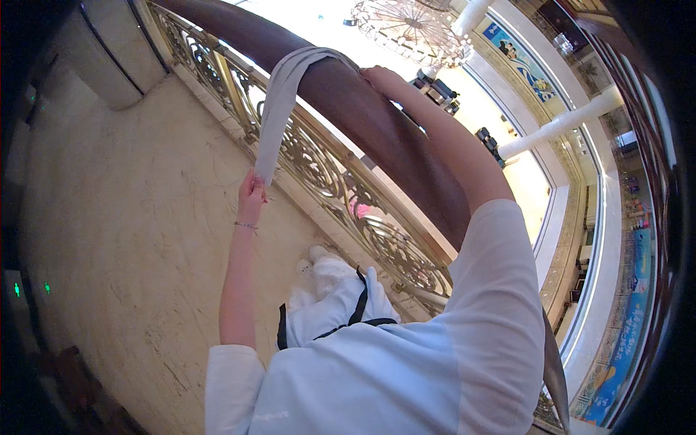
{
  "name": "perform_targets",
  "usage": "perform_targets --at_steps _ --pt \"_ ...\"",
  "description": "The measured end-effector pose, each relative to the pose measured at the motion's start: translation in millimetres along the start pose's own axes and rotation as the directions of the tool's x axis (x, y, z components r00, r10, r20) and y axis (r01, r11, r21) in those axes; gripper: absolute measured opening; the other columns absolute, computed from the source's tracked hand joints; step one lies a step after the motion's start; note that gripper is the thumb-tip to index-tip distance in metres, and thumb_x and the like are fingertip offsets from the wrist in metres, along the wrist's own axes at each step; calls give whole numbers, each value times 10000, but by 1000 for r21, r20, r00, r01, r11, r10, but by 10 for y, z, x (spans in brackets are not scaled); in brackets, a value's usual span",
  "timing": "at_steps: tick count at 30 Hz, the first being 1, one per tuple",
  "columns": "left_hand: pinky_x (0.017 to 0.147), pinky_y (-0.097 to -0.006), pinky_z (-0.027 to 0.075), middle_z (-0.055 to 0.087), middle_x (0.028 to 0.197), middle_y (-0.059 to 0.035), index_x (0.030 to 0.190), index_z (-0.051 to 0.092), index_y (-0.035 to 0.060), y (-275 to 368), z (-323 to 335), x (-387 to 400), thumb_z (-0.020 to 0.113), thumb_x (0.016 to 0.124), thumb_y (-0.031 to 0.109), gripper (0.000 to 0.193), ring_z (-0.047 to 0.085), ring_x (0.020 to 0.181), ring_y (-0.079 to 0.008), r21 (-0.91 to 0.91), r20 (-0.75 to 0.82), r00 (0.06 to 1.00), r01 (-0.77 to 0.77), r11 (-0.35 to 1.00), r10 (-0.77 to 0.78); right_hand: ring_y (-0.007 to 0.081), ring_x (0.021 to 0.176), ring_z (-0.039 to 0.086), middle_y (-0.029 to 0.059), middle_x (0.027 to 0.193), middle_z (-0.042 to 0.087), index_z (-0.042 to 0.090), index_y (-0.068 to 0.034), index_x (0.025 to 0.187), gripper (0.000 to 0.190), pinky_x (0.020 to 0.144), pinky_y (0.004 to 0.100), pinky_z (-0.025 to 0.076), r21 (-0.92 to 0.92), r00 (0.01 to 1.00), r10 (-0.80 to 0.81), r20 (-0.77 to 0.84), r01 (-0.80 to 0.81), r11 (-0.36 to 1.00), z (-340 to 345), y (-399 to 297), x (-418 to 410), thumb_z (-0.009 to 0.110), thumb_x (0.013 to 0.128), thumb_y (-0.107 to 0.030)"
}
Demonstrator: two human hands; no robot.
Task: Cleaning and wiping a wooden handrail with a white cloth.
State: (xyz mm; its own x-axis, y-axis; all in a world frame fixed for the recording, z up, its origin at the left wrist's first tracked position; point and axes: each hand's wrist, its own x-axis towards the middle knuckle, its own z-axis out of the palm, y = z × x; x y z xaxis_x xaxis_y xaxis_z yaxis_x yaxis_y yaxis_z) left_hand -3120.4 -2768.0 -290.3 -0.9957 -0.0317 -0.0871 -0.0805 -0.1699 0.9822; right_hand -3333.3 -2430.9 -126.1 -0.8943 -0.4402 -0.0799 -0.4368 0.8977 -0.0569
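Note:
A strip of pale grey cloth (pixel 280 103) lies draped over the broad brown handrail (pixel 375 136) of a balustrade. Its near end hangs on the floor side, where my left hand (pixel 253 187) grips it with closed fingers. My right hand (pixel 378 76) is at the far side of the handrail, beside the cloth's other end. The rail partly hides its fingers, so whether they hold the cloth is unclear.
Below the handrail runs an ornate gold-coloured metal railing (pixel 310 157) on a stone base. Beyond it a deep atrium opens, with a large chandelier (pixel 413 24) and white columns (pixel 560 122). Marble-like flooring (pixel 147 217) stretches along the near side.

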Motion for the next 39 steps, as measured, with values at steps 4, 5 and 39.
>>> perform_targets --at_steps 4,5,39 --pt "448 -212 378 369 564 62 987 506 68 1 169 -323 456 965 230 171 344 468 -28 35 49 999 13 999 -14 340 877 624 194 905 643 592 -42 980 197 762 419 482 160 998 21 -60 -11 987 -95 130 -350 529 806 -111" --pt "448 -212 378 369 564 62 987 506 68 -27 209 -484 456 965 230 171 344 468 -28 36 65 998 16 999 -19 338 872 625 192 896 641 586 -32 987 208 763 417 482 269 997 23 -74 -3 963 -112 160 -479 533 789 -67" --pt "479 -246 393 464 625 15 801 461 82 -871 4521 -5401 500 927 158 152 458 534 -82 278 801 516 128 952 -303 150 634 555 65 682 615 638 -44 854 201 588 303 433 427 603 792 -95 -694 580 -264 1517 -9947 710 724 -178"
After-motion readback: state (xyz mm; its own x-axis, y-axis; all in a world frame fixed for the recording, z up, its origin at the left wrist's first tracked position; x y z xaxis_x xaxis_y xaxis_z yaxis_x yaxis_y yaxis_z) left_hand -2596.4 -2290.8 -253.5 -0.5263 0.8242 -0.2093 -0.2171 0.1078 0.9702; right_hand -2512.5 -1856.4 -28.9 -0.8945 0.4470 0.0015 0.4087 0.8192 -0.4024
